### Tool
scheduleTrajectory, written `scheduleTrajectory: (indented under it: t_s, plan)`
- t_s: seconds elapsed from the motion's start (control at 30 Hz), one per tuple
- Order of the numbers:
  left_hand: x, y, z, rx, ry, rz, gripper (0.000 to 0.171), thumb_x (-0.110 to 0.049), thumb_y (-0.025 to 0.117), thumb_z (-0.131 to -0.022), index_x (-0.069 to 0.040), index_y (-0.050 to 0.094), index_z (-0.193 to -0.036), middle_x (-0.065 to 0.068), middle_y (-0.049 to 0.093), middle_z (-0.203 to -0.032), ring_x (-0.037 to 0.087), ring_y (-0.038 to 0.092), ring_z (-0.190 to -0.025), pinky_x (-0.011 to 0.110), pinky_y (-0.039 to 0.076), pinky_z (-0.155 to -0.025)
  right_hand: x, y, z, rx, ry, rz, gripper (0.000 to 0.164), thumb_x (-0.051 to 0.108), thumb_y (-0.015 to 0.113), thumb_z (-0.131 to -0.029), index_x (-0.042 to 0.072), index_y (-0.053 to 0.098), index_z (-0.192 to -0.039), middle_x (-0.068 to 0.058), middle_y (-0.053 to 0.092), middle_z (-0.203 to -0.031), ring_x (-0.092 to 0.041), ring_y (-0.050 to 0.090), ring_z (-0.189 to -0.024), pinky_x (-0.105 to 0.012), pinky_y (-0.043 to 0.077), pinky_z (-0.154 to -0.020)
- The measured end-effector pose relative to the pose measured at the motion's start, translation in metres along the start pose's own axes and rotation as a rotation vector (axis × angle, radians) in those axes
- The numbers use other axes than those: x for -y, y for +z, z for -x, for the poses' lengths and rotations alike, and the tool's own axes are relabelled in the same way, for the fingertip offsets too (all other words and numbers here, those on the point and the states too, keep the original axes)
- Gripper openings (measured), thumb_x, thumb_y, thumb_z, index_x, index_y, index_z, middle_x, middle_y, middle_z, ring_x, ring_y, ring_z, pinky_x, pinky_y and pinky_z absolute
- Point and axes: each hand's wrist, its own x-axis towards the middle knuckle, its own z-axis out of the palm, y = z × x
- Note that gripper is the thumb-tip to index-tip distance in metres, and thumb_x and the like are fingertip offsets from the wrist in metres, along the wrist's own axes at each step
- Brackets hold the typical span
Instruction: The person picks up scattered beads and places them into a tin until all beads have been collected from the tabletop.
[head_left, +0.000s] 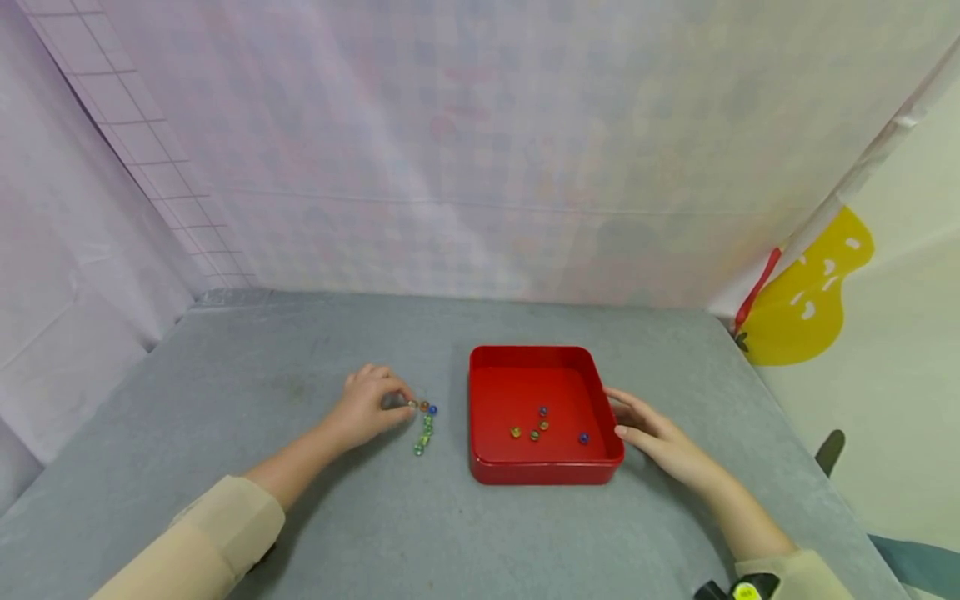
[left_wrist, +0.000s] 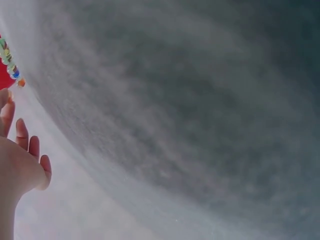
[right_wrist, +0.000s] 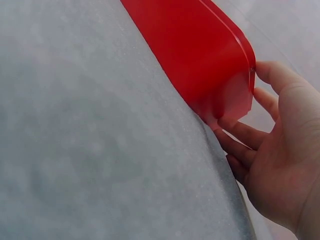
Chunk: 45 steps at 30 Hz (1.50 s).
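Note:
On the grey tabletop, my left hand [head_left: 371,404] pinches a clear, yellowish glass marble [head_left: 412,404] between thumb and forefinger, low over the cloth. Beside it sit an orange marble [head_left: 424,407] and a blue marble [head_left: 432,410]. From there several green marbles [head_left: 427,430] run in a line toward the front. To the right stands a shallow red square box [head_left: 547,473] with several marbles loose on its floor. My right hand [head_left: 660,437] touches the box's right wall, the thumb at the rim and the fingers extended along the side, as the right wrist view shows.
A grey cloth [head_left: 360,533] covers the table. Pale checked curtains [head_left: 450,167] hang behind its far edge and along the left. On the right hangs a whitish sheet with a yellow printed shape [head_left: 810,308].

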Motion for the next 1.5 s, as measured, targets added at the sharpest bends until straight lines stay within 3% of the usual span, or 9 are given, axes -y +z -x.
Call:
scheduleTrajectory:
  t_s: [0.5,0.77,1.17,1.5]
  plan:
    - [-0.007,-0.006,-0.001,-0.062,0.01,0.04,0.013,-0.019,0.079,-0.079,-0.015,0.071,-0.089,0.004,0.06,-0.09,0.02,0.047,-0.093,0.043,0.03,-0.083,-0.001,-0.001,-0.001,0.012,-0.014,-0.02,0.051,0.009,0.048,-0.1,0.004,0.031,-0.148,-0.026,0.046,-0.136,-0.009,0.052,-0.115,-0.025,0.044,-0.09]
    - [-0.017,-0.008,-0.011,-0.082,-0.009,0.063,0.011,-0.02,0.077,-0.082,-0.017,0.072,-0.09,0.003,0.06,-0.093,0.018,0.047,-0.091,0.042,0.031,-0.081,0.0,0.0,0.0,0.012,-0.009,-0.015,0.051,0.009,0.048,-0.1,0.006,0.031,-0.148,-0.024,0.048,-0.136,-0.011,0.052,-0.116,-0.026,0.043,-0.09]
    - [-0.031,-0.004,-0.022,-0.084,-0.003,0.125,0.009,-0.021,0.075,-0.084,-0.018,0.073,-0.093,-0.004,0.058,-0.093,0.018,0.046,-0.097,0.046,0.03,-0.088,0.001,-0.001,0.0,0.017,-0.007,-0.023,0.051,0.009,0.047,-0.1,0.005,0.031,-0.148,-0.026,0.047,-0.135,-0.009,0.052,-0.115,-0.025,0.044,-0.09]
    - [-0.046,-0.003,-0.031,-0.098,-0.017,0.2,0.009,-0.022,0.072,-0.088,-0.019,0.072,-0.095,0.001,0.059,-0.098,0.018,0.045,-0.101,0.049,0.028,-0.093,0.0,-0.001,0.0,0.017,-0.011,-0.014,0.051,0.009,0.048,-0.1,0.007,0.031,-0.149,-0.024,0.048,-0.135,-0.022,0.052,-0.117,-0.026,0.044,-0.09]
